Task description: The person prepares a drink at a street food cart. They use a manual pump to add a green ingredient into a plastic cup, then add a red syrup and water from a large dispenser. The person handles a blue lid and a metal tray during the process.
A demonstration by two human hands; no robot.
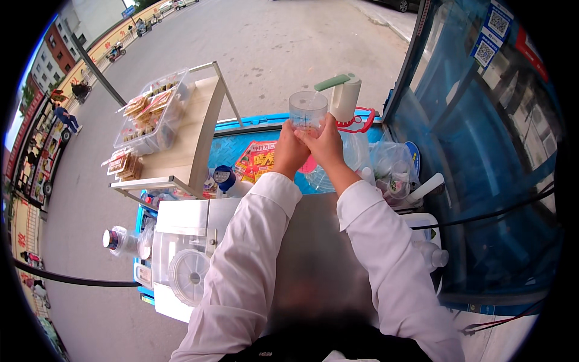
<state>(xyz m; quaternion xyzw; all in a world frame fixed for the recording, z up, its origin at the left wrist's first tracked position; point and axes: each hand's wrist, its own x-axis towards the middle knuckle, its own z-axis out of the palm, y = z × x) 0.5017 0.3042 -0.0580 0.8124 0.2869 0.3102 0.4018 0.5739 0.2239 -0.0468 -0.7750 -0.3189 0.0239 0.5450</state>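
My left hand (290,151) and my right hand (326,143) are together, closed around the lower part of a clear measuring cup (307,106) with dark markings. The cup stands upright and open at the top, and its base is hidden by my fingers. Just beyond its rim, to the right, is a cream upright dispenser (346,99) with a flat green spout (332,82) reaching toward the cup's mouth. Whether liquid is running from the spout is too small to tell. Below the dispenser a red handle (360,122) curves out over a large clear container (356,148).
Under my forearms lies a steel counter (313,253). To the left, a wooden-topped rack (196,120) carries a plastic bin (151,117) of packaged snacks. A round clear lid (190,276) lies nearer. Clear bags (395,172) sit at right, beside a blue-framed window (482,151) and a black cable (482,215).
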